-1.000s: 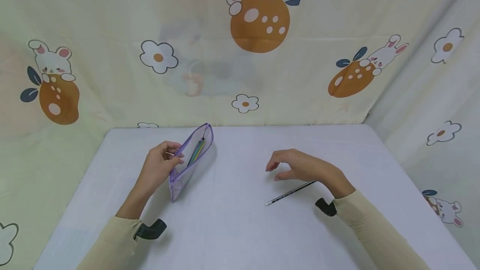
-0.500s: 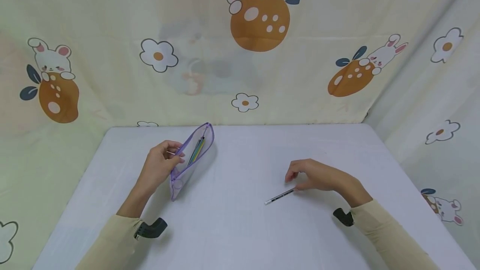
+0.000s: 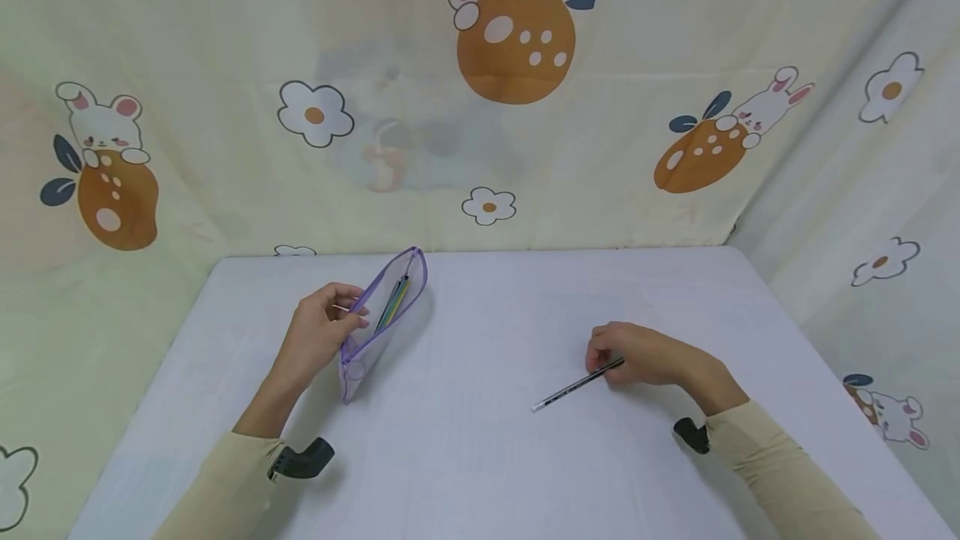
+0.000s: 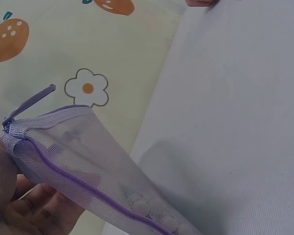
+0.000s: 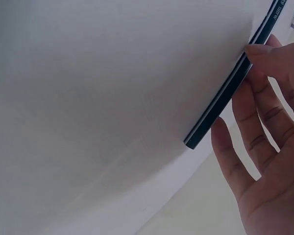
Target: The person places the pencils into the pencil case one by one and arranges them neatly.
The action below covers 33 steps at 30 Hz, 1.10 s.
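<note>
My left hand point(image 3: 318, 327) pinches the near-left rim of a purple-edged mesh pencil case point(image 3: 365, 365). The case's mouth gapes, and several coloured pencils point(image 3: 393, 303) show inside it. In the left wrist view, the mesh pouch point(image 4: 88, 166) stretches away from the hand, with its zip pull sticking up. To the right, my right hand point(image 3: 637, 354) pinches a dark pencil point(image 3: 573, 387) between thumb and fingers, near its dark end. The white-tipped end points left toward the case. In the right wrist view, the pencil point(image 5: 218, 103) crosses the thumb and fingertips point(image 5: 257, 51); the remaining fingers are spread.
Both hands work over a white table point(image 3: 480, 457). A curtain point(image 3: 225, 173) printed with rabbits, fruit and flowers hangs behind the table's back edge and along its right side. Black wrist mounts point(image 3: 302, 458) sit on both sleeves.
My right hand has moved right and toward me, down to the pencil, and now pinches it. The left hand and the pencil case have stayed in place.
</note>
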Each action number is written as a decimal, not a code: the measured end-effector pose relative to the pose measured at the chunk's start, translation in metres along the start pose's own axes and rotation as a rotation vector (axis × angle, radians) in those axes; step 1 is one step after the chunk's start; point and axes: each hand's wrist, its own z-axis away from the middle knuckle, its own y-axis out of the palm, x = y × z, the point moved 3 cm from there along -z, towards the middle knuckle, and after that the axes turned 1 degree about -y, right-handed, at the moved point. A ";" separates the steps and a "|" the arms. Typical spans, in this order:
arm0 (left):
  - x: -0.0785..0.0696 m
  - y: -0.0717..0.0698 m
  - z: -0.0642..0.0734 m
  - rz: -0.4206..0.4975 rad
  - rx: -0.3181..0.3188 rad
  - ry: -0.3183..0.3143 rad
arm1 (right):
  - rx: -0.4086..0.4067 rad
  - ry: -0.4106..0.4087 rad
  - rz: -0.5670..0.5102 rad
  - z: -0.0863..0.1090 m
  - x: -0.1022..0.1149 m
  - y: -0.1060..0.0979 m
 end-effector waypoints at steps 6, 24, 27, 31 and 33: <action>0.001 -0.002 0.000 0.000 -0.001 0.004 | 0.010 0.020 0.047 0.000 0.005 -0.002; 0.001 -0.001 -0.002 0.007 -0.007 0.010 | -0.275 -0.182 0.314 -0.010 0.017 -0.011; 0.001 0.000 -0.002 0.002 -0.005 0.004 | -0.300 -0.212 0.274 -0.014 0.017 -0.013; 0.001 0.000 -0.002 0.004 -0.003 -0.004 | -0.327 -0.253 0.220 -0.017 0.020 -0.016; 0.001 0.000 -0.002 0.007 -0.002 -0.003 | -0.343 -0.272 0.201 -0.018 0.022 -0.016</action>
